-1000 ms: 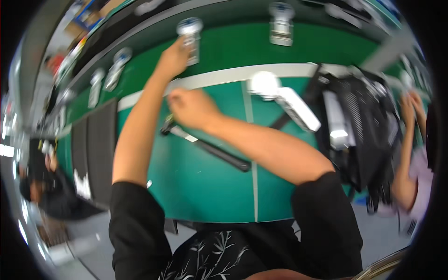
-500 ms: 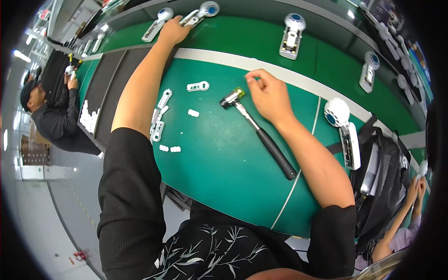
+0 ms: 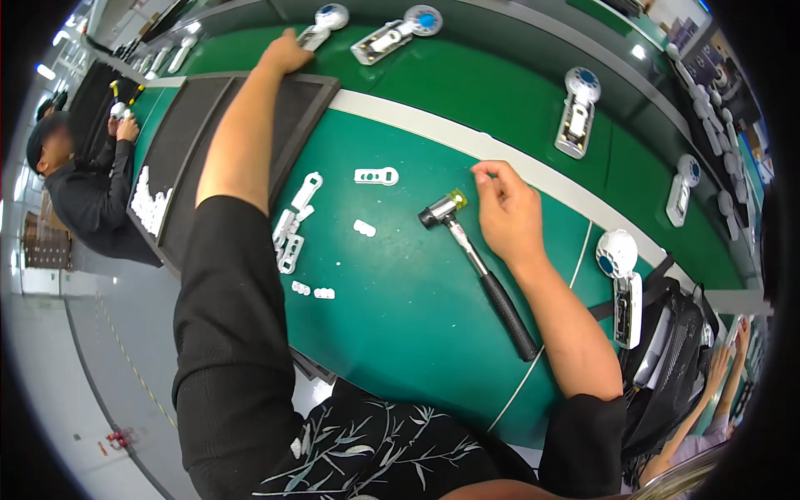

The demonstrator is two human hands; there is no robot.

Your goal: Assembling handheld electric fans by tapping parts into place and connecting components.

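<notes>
My left hand reaches far forward, its fingers closed around the lower end of a white round-headed device with an open handle. The hand partly hides that end. My right hand hovers over the green table with curled fingers, index and thumb drawn together; anything between them is too small or hidden to make out. Beside it lies a hammer with a black grip and a yellowish-clear face. White slotted covers and small white pieces are on the table's left part.
More round-headed devices lie along the green strip beyond the table's pale edge. At right, another device is near a black bag. A dark tray stands at left. A co-worker sits far left; another person's arms show at right.
My left hand has moved left from the lower end of one device to the neighbouring one. The view has shifted, so the table things appear lower and further right. My right hand keeps its curled shape.
</notes>
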